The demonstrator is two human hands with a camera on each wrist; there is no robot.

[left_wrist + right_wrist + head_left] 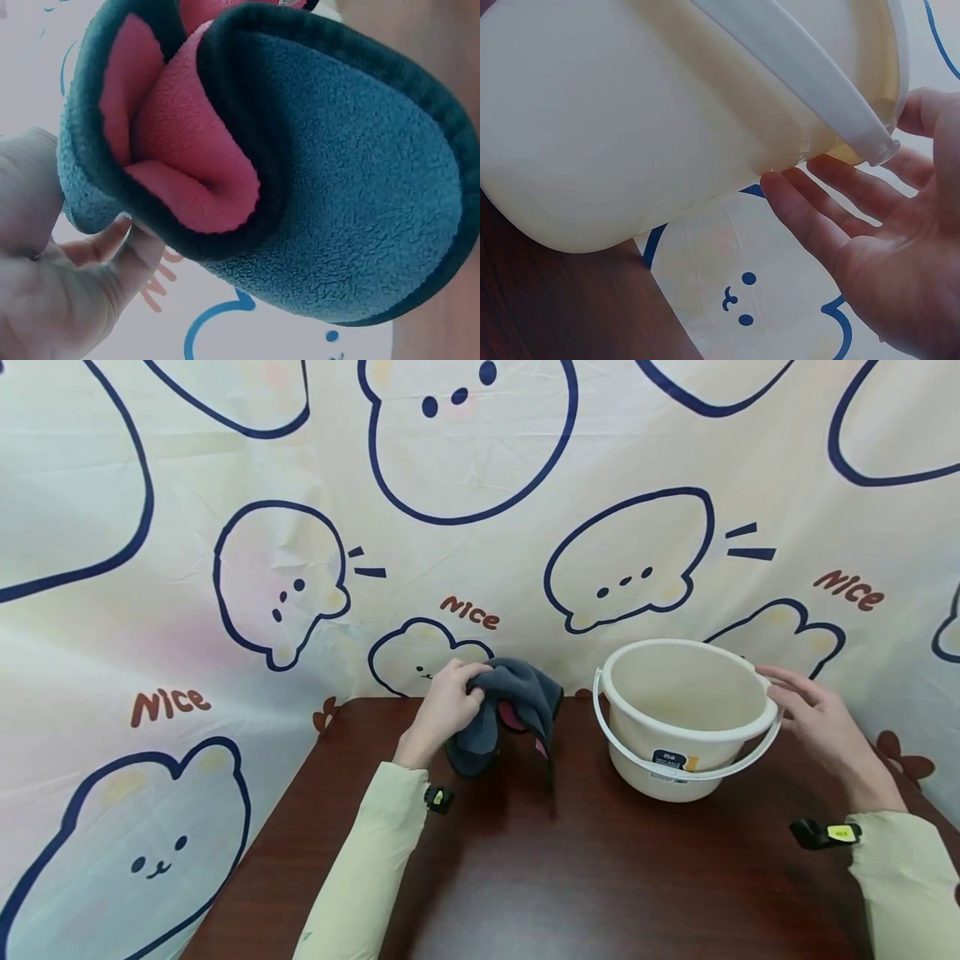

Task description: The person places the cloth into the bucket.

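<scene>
My left hand [450, 703] pinches a cloth [517, 693] by its upper edge, so it hangs in folds above the dark table. In the left wrist view the cloth [360, 172] is blue-grey outside and pink inside, with a dark stitched border. The thumb and fingers of the left hand [67, 277] are at its edge. A cream bucket [667, 760] with a label stands to the right, its white handle [697, 774] lowered toward the front. My right hand [825, 727] touches the bucket's right side near the rim; its fingers [810, 217] are mostly straight against the outer wall.
The dark brown table [525, 877] has a glossy wood-grain surface. A cloth backdrop [465, 560] with cartoon bears and the word "Nice" hangs directly behind and beside it. The bucket stands near the table's back right.
</scene>
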